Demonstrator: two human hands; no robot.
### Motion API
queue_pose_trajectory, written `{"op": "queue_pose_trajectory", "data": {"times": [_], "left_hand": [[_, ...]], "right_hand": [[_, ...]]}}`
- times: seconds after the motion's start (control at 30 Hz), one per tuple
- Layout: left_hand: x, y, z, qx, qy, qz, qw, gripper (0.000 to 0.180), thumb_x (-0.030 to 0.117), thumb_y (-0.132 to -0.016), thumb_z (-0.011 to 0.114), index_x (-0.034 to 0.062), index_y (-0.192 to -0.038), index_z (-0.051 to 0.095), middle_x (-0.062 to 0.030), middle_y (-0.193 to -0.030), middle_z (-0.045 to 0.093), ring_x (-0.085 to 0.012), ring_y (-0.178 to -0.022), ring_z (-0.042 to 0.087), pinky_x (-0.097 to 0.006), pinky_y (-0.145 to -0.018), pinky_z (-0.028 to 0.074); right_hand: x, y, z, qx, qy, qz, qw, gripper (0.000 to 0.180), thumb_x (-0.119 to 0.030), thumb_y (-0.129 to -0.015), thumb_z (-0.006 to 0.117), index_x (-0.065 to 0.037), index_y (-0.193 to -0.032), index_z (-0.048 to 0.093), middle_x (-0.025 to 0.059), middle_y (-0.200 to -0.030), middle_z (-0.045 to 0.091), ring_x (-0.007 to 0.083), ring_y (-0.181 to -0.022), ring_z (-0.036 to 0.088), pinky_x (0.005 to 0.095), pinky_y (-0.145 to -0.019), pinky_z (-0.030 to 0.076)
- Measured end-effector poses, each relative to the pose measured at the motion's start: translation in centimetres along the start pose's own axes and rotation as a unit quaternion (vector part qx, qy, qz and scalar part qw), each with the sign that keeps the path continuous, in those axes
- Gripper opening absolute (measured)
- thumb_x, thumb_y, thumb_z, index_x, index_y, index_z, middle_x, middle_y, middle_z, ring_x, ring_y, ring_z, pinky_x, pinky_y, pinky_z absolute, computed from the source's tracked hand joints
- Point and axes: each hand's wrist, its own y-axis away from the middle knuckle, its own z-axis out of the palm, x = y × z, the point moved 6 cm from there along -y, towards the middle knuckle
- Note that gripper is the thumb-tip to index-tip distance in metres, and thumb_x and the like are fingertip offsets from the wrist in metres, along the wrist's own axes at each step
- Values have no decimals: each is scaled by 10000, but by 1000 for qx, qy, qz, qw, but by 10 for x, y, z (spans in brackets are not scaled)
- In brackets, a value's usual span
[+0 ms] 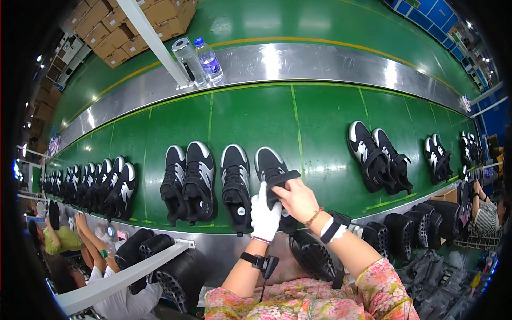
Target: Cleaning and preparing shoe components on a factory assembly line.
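Both hands [282,205] closed – gripping blk sneaker [272,170]

Glossy green floor [298,18] with a yellow line, stacked cardboard boxes [128,26] far left, blue wall [426,8] far right

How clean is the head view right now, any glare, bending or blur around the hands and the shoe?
Head view: strong fisheye bending, the green belt and steel rail arch, corners black. Overhead lights glare on the rail and green floor. Left hand, gloved white, and right hand on the black-and-white shoe are sharp; no motion blur.
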Motion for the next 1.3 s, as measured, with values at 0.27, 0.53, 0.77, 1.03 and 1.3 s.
{"op": "queue_pose_trajectory", "data": {"times": [0.27, 0.53, 0.77, 1.03, 1.3], "left_hand": [[-8, -5, -2, -71, -5, 49, 996, 810, 120, -697, 699, 65, -1426, 349, -202, -985, 549, -354, -906, 556, -420, -809, 461], [-12, -8, 10, -69, -41, 81, 993, 750, 188, -823, 635, 82, -1467, 265, -222, -979, 525, -391, -837, 570, -448, -696, 461], [37, 13, -26, 42, -119, 208, 970, 715, 184, -706, 709, 37, -1353, 442, -188, -1027, 541, -374, -937, 530, -473, -842, 427], [35, 10, -7, 28, -186, 250, 950, 428, 67, -654, 681, 81, -1076, 611, -135, -922, 591, -341, -915, 561, -428, -830, 457], [29, 16, -19, 135, -136, 227, 955, 344, 22, -655, 621, 35, -999, 615, -157, -926, 591, -360, -916, 566, -449, -830, 446]], "right_hand": [[-8, 1, 19, -124, 186, -118, 967, 245, -191, -767, 572, -126, -975, 684, 99, -975, 572, 262, -983, 579, 382, -764, 511], [-37, 25, 54, -110, 306, -88, 941, 232, -141, -775, 555, -2, -923, 667, 134, -932, 550, 285, -940, 522, 345, -704, 468], [-8, 60, -35, 13, 27, 30, 999, 252, -98, -787, 591, -80, -1036, 627, 135, -876, 619, 289, -782, 620, 396, -668, 503], [96, 38, 16, 54, -407, 334, 848, 216, -144, -884, 631, -36, -1072, 626, 77, -840, 635, 177, -728, 618, 305, -606, 503], [93, 43, 43, 16, -559, 416, 717, 87, 18, -807, 638, -25, -882, 632, 42, -664, 603, 90, -531, 534, 222, -421, 398]]}}
